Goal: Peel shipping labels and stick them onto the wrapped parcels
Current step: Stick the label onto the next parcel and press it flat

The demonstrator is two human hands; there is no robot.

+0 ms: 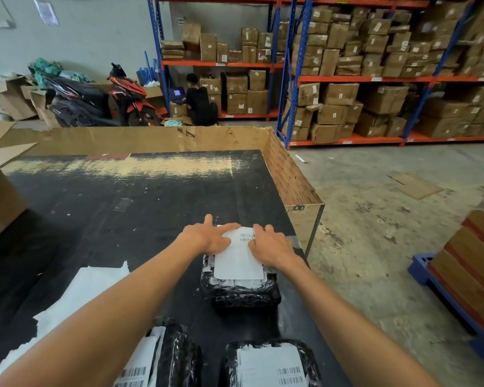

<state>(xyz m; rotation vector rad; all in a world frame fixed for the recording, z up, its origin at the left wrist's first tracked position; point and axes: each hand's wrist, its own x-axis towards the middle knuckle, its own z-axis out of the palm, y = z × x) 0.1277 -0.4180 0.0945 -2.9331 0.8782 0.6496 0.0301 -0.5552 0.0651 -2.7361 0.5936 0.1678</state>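
Observation:
A parcel wrapped in black bubble film [243,296] lies on the black table [123,208] near its right edge. A white shipping label [239,261] with barcodes lies flat on top of it. My left hand [210,237] presses the label's far left part with straight fingers. My right hand [268,244] presses its far right part, fingers spread flat. Two more black wrapped parcels sit at the near edge, one on the left [173,356] and one on the right [271,364], each carrying a barcode label.
White backing sheets [76,300] lie at the table's near left. Cardboard walls [288,174] fence the table's far and right sides. Shelving full of cartons [375,79] stands behind. A person [199,101] sits by a scooter [101,99]. A blue pallet with boxes [464,275] stands at right.

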